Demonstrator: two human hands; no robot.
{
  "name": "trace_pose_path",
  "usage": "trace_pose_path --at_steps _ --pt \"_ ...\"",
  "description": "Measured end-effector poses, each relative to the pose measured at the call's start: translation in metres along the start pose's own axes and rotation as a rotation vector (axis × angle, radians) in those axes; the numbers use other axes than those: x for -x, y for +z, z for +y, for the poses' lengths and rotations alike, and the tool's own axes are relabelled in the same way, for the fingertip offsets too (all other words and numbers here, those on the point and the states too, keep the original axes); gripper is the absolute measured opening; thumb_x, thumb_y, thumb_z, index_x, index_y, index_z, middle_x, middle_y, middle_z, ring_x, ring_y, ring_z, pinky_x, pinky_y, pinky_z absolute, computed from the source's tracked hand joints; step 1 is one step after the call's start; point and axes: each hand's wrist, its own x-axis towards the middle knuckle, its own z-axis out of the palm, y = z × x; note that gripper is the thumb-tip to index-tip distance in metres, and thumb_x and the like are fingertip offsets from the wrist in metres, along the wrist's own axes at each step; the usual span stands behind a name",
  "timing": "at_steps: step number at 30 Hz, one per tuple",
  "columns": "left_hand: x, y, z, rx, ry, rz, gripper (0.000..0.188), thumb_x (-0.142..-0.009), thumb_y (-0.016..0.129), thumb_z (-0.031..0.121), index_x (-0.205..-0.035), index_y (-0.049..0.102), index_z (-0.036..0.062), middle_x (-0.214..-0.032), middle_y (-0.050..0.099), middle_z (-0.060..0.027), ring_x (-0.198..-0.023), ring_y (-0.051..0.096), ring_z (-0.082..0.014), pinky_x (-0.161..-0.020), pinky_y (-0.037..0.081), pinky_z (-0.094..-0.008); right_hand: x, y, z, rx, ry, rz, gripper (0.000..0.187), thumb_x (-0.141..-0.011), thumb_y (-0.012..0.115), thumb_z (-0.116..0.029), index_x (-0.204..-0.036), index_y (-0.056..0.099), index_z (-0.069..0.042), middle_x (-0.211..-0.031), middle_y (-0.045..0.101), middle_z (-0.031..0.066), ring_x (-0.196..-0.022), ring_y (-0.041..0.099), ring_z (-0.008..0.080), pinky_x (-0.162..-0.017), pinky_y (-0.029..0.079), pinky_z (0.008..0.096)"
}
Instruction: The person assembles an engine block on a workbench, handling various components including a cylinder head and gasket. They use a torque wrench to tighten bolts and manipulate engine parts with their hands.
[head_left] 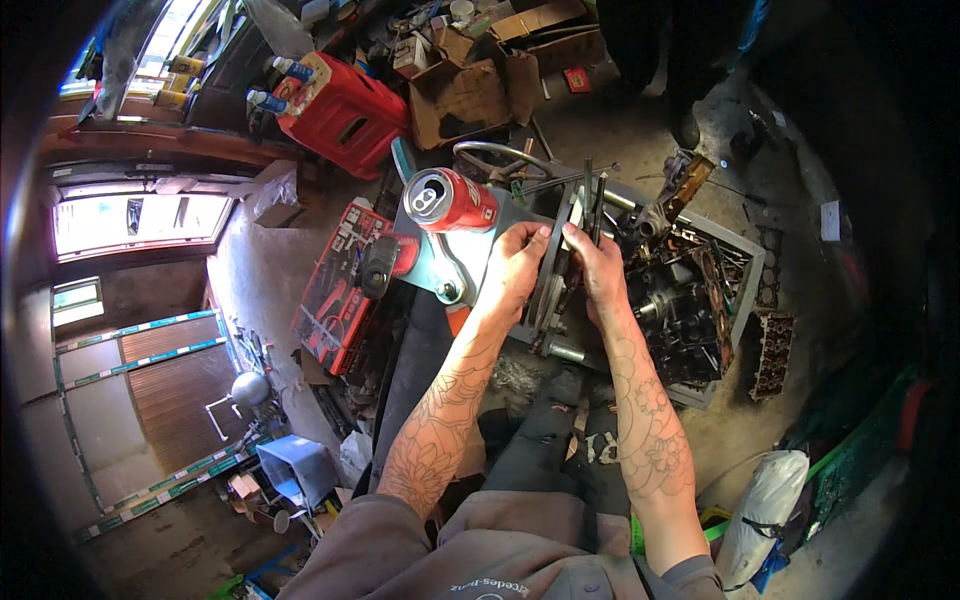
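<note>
My left hand (518, 265) is closed, its thumb pressed to the edge of a dark, flat metal part (553, 280). Opposite it, my right hand (600, 268) curls round the other side, thumb also against the part. Thin dark metal rods (595, 200) stand up beside the right thumb; whether that hand holds them too I cannot tell. Just left of my hands is a blue-grey metal machine (478, 250) with a steel lever (447, 262). A red drink can (455, 200) stands on top of it. My palms hide part of what I grip.
Right of my hands, a metal tray (745, 290) holds a greasy engine part (690, 320). A red tool case (342, 290) lies at left. Beyond are a red jerry can (350, 120) and cardboard boxes (460, 100). A cylinder head (772, 355) lies on the floor at right.
</note>
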Motion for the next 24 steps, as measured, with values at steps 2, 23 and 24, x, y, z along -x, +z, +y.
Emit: trace_pose_path --at_steps 2,23,24 --pt "0.003 0.004 0.003 -0.021 -0.041 0.050 0.026 -0.093 0.057 0.026 -0.095 0.060 0.0003 -0.077 0.058 -0.0006 -0.068 0.051 -0.0069 -0.062 0.043 -0.0234 -0.002 -0.001 0.007 0.005 -0.067 -0.014 0.031 -0.085 0.066 -0.030 -0.093 0.064 0.000 -0.085 0.061 0.0006 -0.076 0.051 0.0086 -0.070 0.041 0.0238" --pt "0.009 0.002 -0.011 0.378 -0.004 -0.034 0.023 -0.090 0.057 0.009 -0.110 0.059 -0.0017 -0.097 0.064 -0.0046 -0.087 0.058 -0.0100 -0.080 0.045 -0.0228 0.007 0.006 0.007 -0.078 -0.086 -0.036 0.028 -0.089 0.063 -0.022 -0.106 0.057 -0.001 -0.094 0.059 -0.0007 -0.083 0.052 0.0073 -0.077 0.041 0.0224" --pt "0.012 0.003 -0.010 0.405 -0.017 -0.042 0.024 -0.089 0.057 0.009 -0.110 0.059 -0.0019 -0.098 0.063 -0.0050 -0.087 0.057 -0.0098 -0.079 0.045 -0.0225 0.007 0.005 0.006 -0.062 -0.091 -0.028 0.028 -0.089 0.063 -0.023 -0.106 0.057 -0.001 -0.094 0.059 -0.0007 -0.083 0.052 0.0074 -0.077 0.041 0.0224"
